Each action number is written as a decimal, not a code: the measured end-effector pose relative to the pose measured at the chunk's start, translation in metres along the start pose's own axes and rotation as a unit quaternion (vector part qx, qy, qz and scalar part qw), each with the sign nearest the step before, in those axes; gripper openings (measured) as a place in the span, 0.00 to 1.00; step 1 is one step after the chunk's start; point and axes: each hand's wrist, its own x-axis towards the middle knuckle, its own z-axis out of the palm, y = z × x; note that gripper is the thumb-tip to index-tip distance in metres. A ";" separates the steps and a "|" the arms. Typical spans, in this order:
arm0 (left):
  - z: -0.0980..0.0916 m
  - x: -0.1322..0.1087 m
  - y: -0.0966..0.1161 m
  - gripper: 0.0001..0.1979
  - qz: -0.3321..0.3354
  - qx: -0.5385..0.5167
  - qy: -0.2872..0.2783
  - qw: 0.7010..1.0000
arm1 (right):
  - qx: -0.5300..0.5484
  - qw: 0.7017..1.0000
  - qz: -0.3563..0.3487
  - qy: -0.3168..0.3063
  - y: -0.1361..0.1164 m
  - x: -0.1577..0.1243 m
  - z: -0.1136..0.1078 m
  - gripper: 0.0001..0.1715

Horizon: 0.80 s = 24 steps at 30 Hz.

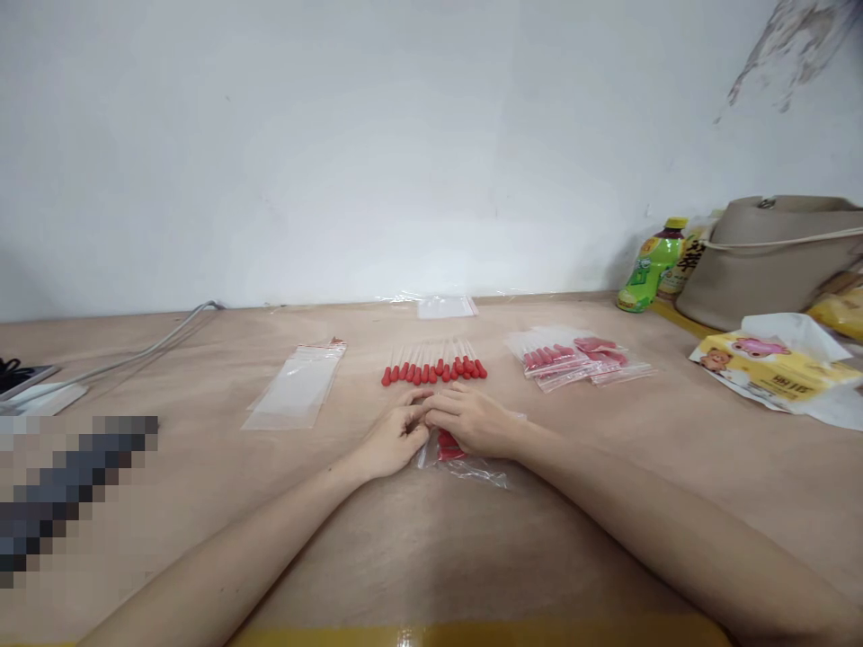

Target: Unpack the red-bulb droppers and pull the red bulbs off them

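Close together in the middle of the table are my left hand (397, 438) and my right hand (475, 420), their fingertips meeting. Both have curled fingers closed at the edge of a clear zip-lock bag (477, 471). Red rubber bulbs (450, 447) show inside this bag, partly covered by my right hand. Just beyond my fingers lies a row of droppers (431, 372) with red bulbs toward me and thin clear tubes pointing to the wall. The exact pinch of my fingertips is partly hidden.
Flat clear bags (297, 388) lie to the left, and another small bag (446, 307) lies near the wall. Filled bags (573, 355) with red bulbs are piled at right. Further right are a green bottle (651, 267), a beige bucket-like container (761, 261) and a yellow wrapper (761, 364). A cable (162, 341) crosses the left.
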 end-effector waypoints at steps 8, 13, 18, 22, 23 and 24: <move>-0.003 -0.001 0.000 0.10 -0.052 0.020 0.049 0.997 | 0.079 0.995 0.058 0.000 -0.005 0.002 -0.015 0.09; -0.003 -0.004 0.002 0.10 -0.076 0.039 0.079 0.993 | 0.126 0.982 0.140 0.017 -0.004 0.001 -0.018 0.08; -0.003 -0.008 0.003 0.02 -0.096 0.089 0.127 0.983 | 0.133 0.965 0.226 -0.002 -0.009 -0.014 -0.029 0.06; -0.002 -0.010 0.003 0.04 -0.070 0.106 0.140 0.982 | 0.127 0.943 0.302 -0.054 -0.017 -0.036 -0.041 0.16; -0.001 -0.010 0.003 0.06 -0.063 0.100 0.126 0.985 | 0.125 0.938 0.316 -0.064 -0.018 -0.041 -0.042 0.17; -0.001 -0.010 0.003 0.08 -0.054 0.088 0.108 0.989 | 0.122 0.933 0.330 -0.070 -0.019 -0.046 -0.044 0.18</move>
